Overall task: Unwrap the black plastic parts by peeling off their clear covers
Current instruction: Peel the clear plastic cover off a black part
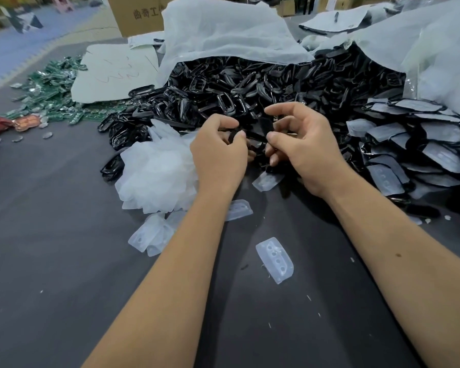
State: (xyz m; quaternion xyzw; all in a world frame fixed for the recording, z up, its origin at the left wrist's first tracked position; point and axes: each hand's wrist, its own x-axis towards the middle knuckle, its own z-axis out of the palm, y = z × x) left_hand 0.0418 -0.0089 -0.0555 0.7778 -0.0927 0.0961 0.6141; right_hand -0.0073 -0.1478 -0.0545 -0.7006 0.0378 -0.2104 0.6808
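Dark grey work surface [64, 261], both of my hands working one black part at the foot of the heap.

My left hand [218, 152] and right hand [300, 152] each curl fingers around the black part [252, 138] between them, just in front of the heap of black parts [250, 83]. Peeled clear covers [157, 171] lie piled left of my left wrist, one clear cover [275, 260] between my forearms.

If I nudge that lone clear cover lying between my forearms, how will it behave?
The clear cover looks thin and translucent, so probably very light and a bit flexible. It lies flat on the dark mat, so it should slide, not roll.
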